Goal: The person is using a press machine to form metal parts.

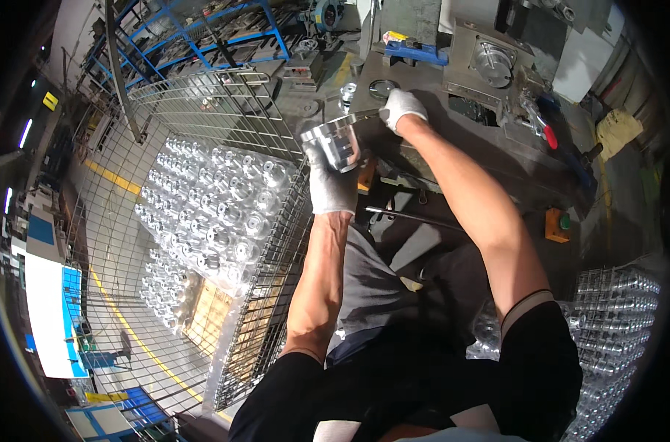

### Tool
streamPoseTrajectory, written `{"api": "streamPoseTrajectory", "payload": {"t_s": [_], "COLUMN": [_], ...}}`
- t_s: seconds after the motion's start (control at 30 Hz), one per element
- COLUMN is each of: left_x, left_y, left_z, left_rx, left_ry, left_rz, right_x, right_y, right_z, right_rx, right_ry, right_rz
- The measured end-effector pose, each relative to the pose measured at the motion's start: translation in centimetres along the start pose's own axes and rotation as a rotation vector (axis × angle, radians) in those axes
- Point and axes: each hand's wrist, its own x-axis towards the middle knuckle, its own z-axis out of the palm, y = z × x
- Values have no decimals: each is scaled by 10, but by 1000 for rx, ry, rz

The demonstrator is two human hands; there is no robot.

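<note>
My left hand (pixel 331 190), in a white glove, is closed around a shiny cylindrical metal part (pixel 341 144) with a wide rim and a cut-out side. It holds the part tilted, raised between the wire cage and the bench. My right hand (pixel 404 110), also gloved in white, is closed on a thin, dark, bar-like tool (pixel 367 115). The tool's far end reaches the part's rim; whether it touches is hard to make out. A round metal ring (pixel 383 88) lies on the bench just beyond my right hand. Another small shiny metal part (pixel 347 91) stands to its left.
On the left, a wire cage (pixel 265 103) holds stacked rows of shiny metal parts (pixel 217 199). A dark metal bench (pixel 431 136) carries a machine fixture (pixel 489 62) and red-handled pliers (pixel 548 136). An orange box with a green button (pixel 558 224) sits right. More stacked parts (pixel 618 317) stand lower right.
</note>
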Motion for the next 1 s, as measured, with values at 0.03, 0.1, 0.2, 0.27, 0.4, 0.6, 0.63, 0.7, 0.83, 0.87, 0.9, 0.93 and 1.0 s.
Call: {"api": "streamPoseTrajectory", "payload": {"t_s": [0.03, 0.1, 0.2, 0.27, 0.4, 0.6, 0.63, 0.7, 0.83, 0.87, 0.9, 0.93, 1.0], "left_x": [2, 9, 25, 35, 57, 70, 69, 65, 63, 64, 68, 73, 81], "left_y": [-3, -14, -33, -49, -77, -86, -85, -83, -84, -86, -87, -87, -91], "left_z": [1, 5, 10, 14, 29, 46, 48, 49, 42, 38, 33, 27, 17], "left_rx": [12, -55, 6, 16, -141, 12, 40, 79, 58, 35, 58, 95, 131], "left_ry": [23, 93, -10, 48, 4, 87, 86, 103, 110, 29, 108, 84, 60], "left_rz": [-39, -101, -136, -147, -28, -67, -29, -11, -83, -38, -74, -72, -74], "right_x": [8, 12, -7, -39, -110, -157, -160, -165, -174, -175, -177, -178, -180], "right_y": [5, 20, 51, 75, 106, 101, 94, 79, 50, 45, 40, 36, 31], "right_z": [1, -3, -25, -44, -61, -68, -66, -60, -49, -48, -48, -48, -51], "right_rx": [12, -41, 544, 918, 1090, 1127, 1097, 1071, 932, 866, 862, 863, 658], "right_ry": [13, 13, -274, -316, -251, -220, -203, -197, -149, -125, -99, -114, 127], "right_rz": [-25, -41, 84, 86, 196, 225, 223, 153, -31, -58, -73, -50, -287]}}
